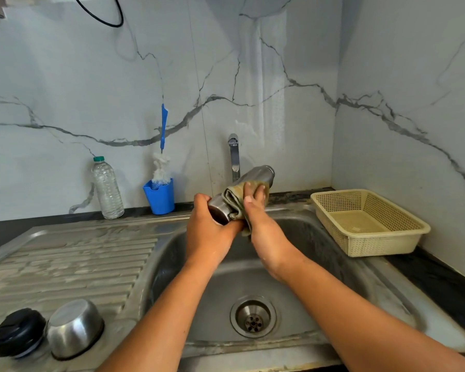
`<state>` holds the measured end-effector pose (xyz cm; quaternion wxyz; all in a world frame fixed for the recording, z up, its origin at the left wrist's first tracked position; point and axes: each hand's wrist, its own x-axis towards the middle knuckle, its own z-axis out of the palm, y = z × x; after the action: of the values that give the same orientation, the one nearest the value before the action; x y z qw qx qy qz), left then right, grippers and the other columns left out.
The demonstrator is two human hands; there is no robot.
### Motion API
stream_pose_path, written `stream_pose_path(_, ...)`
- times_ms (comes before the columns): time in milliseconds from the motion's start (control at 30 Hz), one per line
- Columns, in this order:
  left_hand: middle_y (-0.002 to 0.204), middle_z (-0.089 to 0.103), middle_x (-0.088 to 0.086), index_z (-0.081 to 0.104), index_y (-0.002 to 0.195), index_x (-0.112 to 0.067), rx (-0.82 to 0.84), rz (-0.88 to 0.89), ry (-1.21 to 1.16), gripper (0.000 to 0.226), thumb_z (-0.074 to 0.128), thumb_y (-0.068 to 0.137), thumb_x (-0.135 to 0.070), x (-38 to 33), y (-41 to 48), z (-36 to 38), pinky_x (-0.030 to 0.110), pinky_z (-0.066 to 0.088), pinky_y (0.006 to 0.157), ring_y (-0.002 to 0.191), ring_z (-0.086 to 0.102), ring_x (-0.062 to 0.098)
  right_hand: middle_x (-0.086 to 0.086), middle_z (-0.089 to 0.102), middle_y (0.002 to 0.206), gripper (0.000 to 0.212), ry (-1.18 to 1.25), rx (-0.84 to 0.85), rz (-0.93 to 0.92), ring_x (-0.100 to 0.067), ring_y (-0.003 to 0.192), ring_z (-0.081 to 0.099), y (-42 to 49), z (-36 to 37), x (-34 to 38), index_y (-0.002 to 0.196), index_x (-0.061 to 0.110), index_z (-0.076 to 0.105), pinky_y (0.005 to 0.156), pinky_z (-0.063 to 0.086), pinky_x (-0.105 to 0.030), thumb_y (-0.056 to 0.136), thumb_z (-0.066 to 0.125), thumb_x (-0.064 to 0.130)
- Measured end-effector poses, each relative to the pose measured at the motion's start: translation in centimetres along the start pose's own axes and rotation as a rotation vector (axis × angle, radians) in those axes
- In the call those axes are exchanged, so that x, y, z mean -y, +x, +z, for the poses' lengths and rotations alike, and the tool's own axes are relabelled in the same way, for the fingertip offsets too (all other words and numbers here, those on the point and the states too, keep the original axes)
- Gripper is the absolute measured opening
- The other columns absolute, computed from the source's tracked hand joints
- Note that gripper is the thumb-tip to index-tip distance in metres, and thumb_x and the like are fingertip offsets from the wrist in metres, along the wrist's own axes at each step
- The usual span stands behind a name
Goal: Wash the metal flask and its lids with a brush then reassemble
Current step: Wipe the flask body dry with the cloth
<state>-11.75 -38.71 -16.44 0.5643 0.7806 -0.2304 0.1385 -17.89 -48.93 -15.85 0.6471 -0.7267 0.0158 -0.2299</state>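
Head view shows the metal flask (258, 173) tilted over the back of the sink (314, 237), the left hand (208, 232) with its grip round the open end and the right hand (265, 226) holding a cloth (232, 201) round its middle; it looks hard, wet and slippery, so hold tight.

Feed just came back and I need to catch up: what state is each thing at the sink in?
Flask: lidless, tilted over the sink, held in both hands.
Left hand: grips the flask's open end.
Right hand: presses a cloth round the flask.
Black lid: off, on the drainboard.
Steel cup lid: off, mouth down beside it.
Brush: standing in the blue cup.
Plastic bottle: capped, upright.
Tap: no water seen.
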Motion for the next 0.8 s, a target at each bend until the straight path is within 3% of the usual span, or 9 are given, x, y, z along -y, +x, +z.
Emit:
stream_pose_path(33,0.097,0.068,0.001,0.046,0.109,-0.024,0.007,0.03,0.005,0.055,0.088,0.074,-0.03,-0.1,0.1,-0.2,0.037,0.053,0.068,0.086,0.066,0.02,0.019,-0.017,0.166,0.052,-0.148,0.003,-0.057,0.003,0.148,-0.02,0.0,-0.2,0.2,0.161,0.037,0.01,0.123,-0.006,-0.03,0.111,0.022,0.044)
stream_pose_path(100,0.098,0.068,-0.002,0.048,0.109,-0.025,0.05,0.098,0.028,0.055,0.089,0.073,-0.032,-0.4,0.0,-0.7,0.034,0.053,0.069,0.086,0.066,0.017,0.021,-0.007,0.168,0.05,-0.364,-0.009,-0.183,0.004,0.149,-0.022,0.1,-0.8,0.5,0.161,0.037,0.022,0.121,-0.015,-0.029,0.111,0.016,0.043)
stream_pose_path(167,0.102,0.067,-0.006,0.048,0.109,-0.028,0.126,0.176,0.083,0.058,0.09,0.07,-0.035,-0.7,-0.2,-0.8,0.027,0.051,0.069,0.088,0.065,0.011,0.017,0.02,0.167,0.056,-0.542,-0.054,-0.257,0.002,0.153,-0.004,0.1,-1.3,0.8,0.155,0.035,0.039,0.122,-0.012,-0.028,0.107,0.013,0.045)
stream_pose_path(233,0.105,0.065,-0.009,0.048,0.107,-0.031,0.202,0.247,0.144,0.059,0.09,0.067,-0.039,-1.0,-0.6,-0.6,0.028,0.051,0.072,0.091,0.063,0.01,0.008,0.047,0.154,0.056,-0.653,-0.114,-0.232,-0.009,0.15,0.025,0.1,-2.3,1.1,0.145,0.029,0.054,0.122,0.004,-0.028,0.108,0.015,0.044)
stream_pose_path(333,0.108,0.062,-0.008,0.046,0.105,-0.032,0.253,0.308,0.17,0.058,0.088,0.067,-0.043,-1.1,-0.8,-0.3,0.026,0.048,0.073,0.094,0.06,0.011,0.001,0.065,0.134,0.056,-0.699,-0.133,-0.23,-0.015,0.131,0.05,0.0,-3.4,1.3,0.131,0.021,0.065,0.11,0.022,-0.027,0.106,0.02,0.042)
stream_pose_path(433,0.11,0.061,-0.006,0.045,0.108,-0.031,0.208,0.325,0.159,0.061,0.089,0.066,-0.041,-0.8,-0.5,-0.3,0.026,0.048,0.073,0.096,0.059,0.013,0.008,0.06,0.141,0.057,-0.685,-0.113,-0.296,-0.006,0.135,0.043,0.1,-2.8,1.1,0.138,0.029,0.061,0.116,0.02,-0.03,0.1,0.022,0.045)
stream_pose_path(533,0.106,0.064,-0.004,0.048,0.11,-0.029,0.093,0.29,0.074,0.058,0.09,0.07,-0.034,-0.4,-0.2,-0.6,0.029,0.053,0.073,0.092,0.063,0.013,0.018,0.043,0.155,0.052,-0.622,-0.043,-0.353,0.003,0.149,0.021,0.4,-2.0,0.9,0.147,0.038,0.05,0.125,0.003,-0.03,0.101,0.027,0.045)
stream_pose_path(700,0.105,0.069,0.001,0.047,0.114,-0.029,-0.047,0.03,-0.23,0.051,0.082,0.078,-0.032,0.2,0.0,-0.2,0.037,0.057,0.078,0.094,0.069,0.018,0.024,0.012,0.164,0.044,-0.459,0.006,-0.35,0.005,0.152,-0.008,0.2,0.1,0.0,0.153,0.037,0.037,0.124,-0.005,-0.028,0.11,0.039,0.031)
stream_pose_path(800,0.109,0.07,0.0,0.044,0.121,-0.024,-0.021,-0.104,-0.474,0.049,0.08,0.088,-0.02,-0.5,-0.6,0.5,0.028,0.057,0.08,0.097,0.07,0.013,0.022,0.001,0.167,0.048,-0.3,-0.079,-0.286,0.009,0.148,-0.013,-0.4,1.3,0.5,0.158,0.032,0.03,0.123,-0.006,-0.023,0.111,0.039,0.027)
